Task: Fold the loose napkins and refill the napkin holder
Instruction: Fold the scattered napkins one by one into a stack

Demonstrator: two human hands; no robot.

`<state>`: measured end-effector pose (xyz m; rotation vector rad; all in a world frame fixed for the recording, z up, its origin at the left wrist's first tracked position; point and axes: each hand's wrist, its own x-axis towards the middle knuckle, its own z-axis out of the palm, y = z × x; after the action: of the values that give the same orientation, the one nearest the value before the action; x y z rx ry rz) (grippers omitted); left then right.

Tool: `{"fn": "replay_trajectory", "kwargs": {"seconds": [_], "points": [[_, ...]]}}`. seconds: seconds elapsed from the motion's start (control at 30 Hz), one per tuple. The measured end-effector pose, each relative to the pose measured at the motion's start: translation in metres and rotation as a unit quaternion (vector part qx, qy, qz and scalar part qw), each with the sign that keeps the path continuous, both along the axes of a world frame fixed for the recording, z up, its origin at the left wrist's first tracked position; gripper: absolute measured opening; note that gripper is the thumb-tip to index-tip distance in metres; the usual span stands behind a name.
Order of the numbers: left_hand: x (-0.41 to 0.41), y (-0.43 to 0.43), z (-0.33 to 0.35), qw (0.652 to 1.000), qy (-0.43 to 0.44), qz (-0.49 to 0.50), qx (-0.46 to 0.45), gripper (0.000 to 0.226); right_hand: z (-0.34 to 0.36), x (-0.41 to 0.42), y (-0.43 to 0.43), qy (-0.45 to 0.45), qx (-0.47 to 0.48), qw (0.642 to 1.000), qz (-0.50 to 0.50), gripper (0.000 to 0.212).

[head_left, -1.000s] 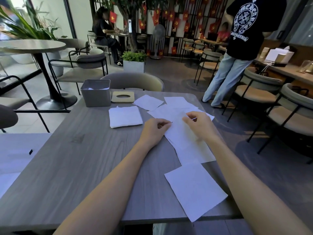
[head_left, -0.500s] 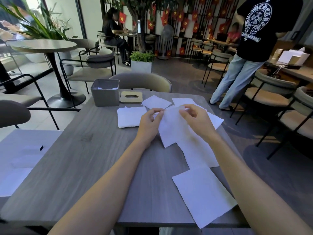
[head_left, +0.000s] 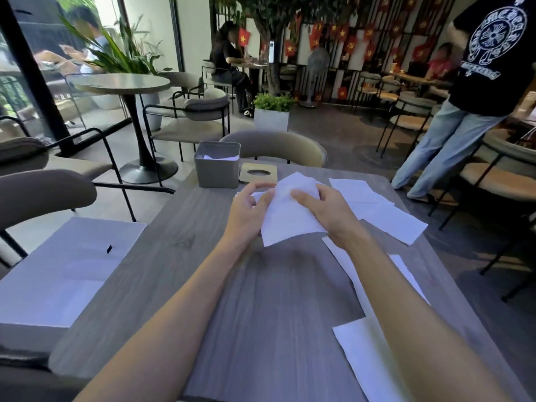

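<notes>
At far left a white sheet with one small black mark lies beside the tabletop. One grey napkin holder stands at the far edge with white paper showing inside, and just to its right lies one tan lid with an oval hole. The left hand pinches the left edge of one white napkin. The right hand grips its right side, so both are clamped on it over the tabletop. At least four loose napkins lie flat and overlapping to the right. A standing person's black T-shirt carries a white circular print whose lettering cannot be read.
</notes>
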<state>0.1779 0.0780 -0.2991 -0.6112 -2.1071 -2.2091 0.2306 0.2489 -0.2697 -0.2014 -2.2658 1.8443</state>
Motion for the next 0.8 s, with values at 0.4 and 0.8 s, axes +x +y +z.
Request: {"fn": "replay_trajectory", "kwargs": {"seconds": [0.4, 0.8], "points": [[-0.015, 0.001, -0.013, 0.997, -0.080, 0.015, 0.003, 0.038, -0.028, -0.019, -0.010, 0.057, 0.046, 0.994, -0.080, 0.031], [-0.013, 0.004, -0.012, 0.994, 0.009, 0.099, -0.047, 0.017, -0.027, -0.011, -0.014, 0.061, 0.029, 0.988, -0.137, 0.020]]}}
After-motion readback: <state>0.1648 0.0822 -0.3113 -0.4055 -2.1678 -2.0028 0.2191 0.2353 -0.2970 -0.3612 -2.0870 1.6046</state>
